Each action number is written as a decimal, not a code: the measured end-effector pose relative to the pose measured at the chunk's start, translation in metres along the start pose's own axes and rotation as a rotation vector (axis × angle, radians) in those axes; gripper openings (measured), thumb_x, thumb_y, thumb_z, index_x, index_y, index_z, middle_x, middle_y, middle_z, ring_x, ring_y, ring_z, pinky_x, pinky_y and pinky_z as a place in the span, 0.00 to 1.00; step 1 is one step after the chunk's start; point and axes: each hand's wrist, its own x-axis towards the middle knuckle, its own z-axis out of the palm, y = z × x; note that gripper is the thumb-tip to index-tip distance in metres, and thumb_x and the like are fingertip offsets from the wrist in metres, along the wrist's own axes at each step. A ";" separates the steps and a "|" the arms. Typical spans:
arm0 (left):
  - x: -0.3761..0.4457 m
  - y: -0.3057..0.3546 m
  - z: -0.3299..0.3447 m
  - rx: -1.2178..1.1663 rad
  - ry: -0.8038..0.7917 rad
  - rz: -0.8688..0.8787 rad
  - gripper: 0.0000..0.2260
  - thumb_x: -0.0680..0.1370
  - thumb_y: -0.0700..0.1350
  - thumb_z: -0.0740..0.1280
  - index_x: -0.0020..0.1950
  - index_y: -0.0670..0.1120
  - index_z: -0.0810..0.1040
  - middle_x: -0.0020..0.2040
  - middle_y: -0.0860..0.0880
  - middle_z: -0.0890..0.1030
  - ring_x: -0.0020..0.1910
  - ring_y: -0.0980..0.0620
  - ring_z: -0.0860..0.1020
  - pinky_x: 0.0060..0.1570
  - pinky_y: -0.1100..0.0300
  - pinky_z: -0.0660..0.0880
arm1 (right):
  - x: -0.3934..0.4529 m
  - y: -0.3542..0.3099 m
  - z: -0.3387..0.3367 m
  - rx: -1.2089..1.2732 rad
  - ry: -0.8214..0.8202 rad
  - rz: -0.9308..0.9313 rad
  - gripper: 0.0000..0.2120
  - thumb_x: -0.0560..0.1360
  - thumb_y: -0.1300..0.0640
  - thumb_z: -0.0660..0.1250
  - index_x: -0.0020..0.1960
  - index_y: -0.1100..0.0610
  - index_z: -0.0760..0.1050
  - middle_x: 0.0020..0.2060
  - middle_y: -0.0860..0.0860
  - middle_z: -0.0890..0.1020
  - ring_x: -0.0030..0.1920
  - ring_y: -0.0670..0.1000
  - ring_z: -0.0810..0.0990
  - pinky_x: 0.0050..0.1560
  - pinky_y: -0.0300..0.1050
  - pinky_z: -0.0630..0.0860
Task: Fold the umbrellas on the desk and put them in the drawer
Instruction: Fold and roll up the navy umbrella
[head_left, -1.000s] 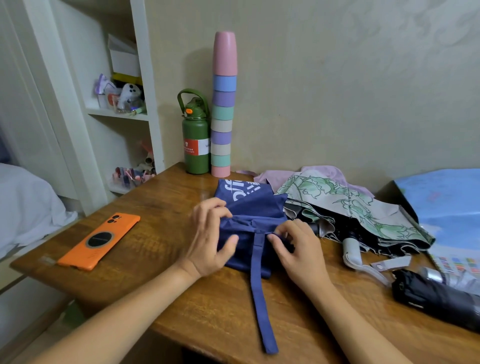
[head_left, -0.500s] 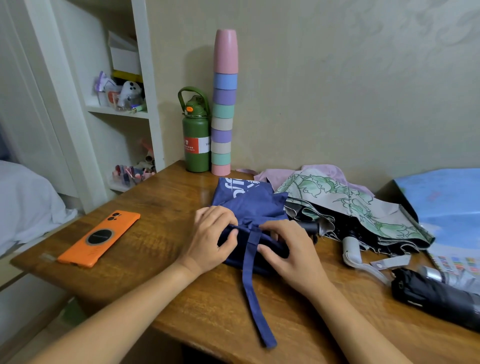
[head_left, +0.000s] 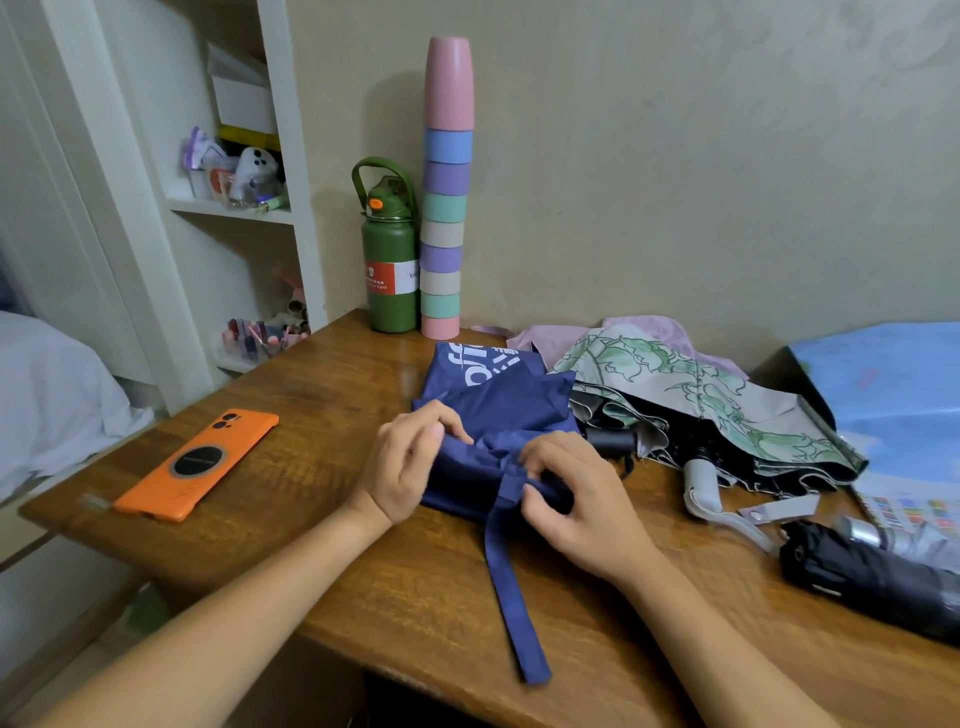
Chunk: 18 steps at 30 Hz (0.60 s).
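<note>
Head cam has me mid-roll on the navy umbrella (head_left: 498, 415), which sits on the wooden desk (head_left: 322, 395) right in front of me with the white lettering end pointing at the wall. My left hand (head_left: 402, 470) has its fingers curled over the left end of the bundle, pinning the cloth down. My right hand (head_left: 576, 499) is pinching the roll right where the closing strap (head_left: 511, 587) comes off it; the strap hangs loose toward me across the desk, not wrapped at all yet. So I'd say I'm on the tidying and bundling step of umbrella number one, nowhere near the drawer, which I can't even see from here

Next bit, as I figure it: keep the left hand squeezing so the pleats don't spring open, grab the strap with the right, pull it snug round the roll and fasten it. Can't tell what kind of fastener it has

Still waiting beside it: the leaf-print umbrella (head_left: 691, 410), loose and floppy, and the black umbrella (head_left: 862, 582) over on the right, which looks folded already
</note>
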 end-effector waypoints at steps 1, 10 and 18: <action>0.001 -0.004 0.000 -0.083 -0.007 -0.070 0.22 0.84 0.48 0.52 0.44 0.41 0.83 0.45 0.51 0.86 0.49 0.51 0.84 0.56 0.52 0.76 | -0.001 -0.001 0.000 0.020 -0.050 -0.015 0.06 0.73 0.59 0.68 0.44 0.54 0.71 0.44 0.48 0.77 0.47 0.54 0.76 0.49 0.54 0.74; 0.016 -0.044 -0.008 0.088 -0.333 -0.098 0.15 0.81 0.55 0.61 0.54 0.56 0.87 0.69 0.57 0.79 0.74 0.62 0.70 0.75 0.50 0.65 | -0.004 -0.009 -0.001 0.081 -0.403 0.026 0.07 0.71 0.58 0.71 0.43 0.51 0.73 0.35 0.44 0.76 0.36 0.47 0.75 0.39 0.41 0.73; 0.026 -0.053 -0.033 0.535 -0.584 -0.006 0.20 0.82 0.60 0.64 0.74 0.70 0.68 0.84 0.61 0.51 0.82 0.59 0.42 0.78 0.50 0.43 | -0.003 -0.012 -0.005 0.096 -0.526 0.080 0.07 0.71 0.60 0.70 0.46 0.50 0.78 0.32 0.47 0.77 0.32 0.49 0.73 0.37 0.39 0.70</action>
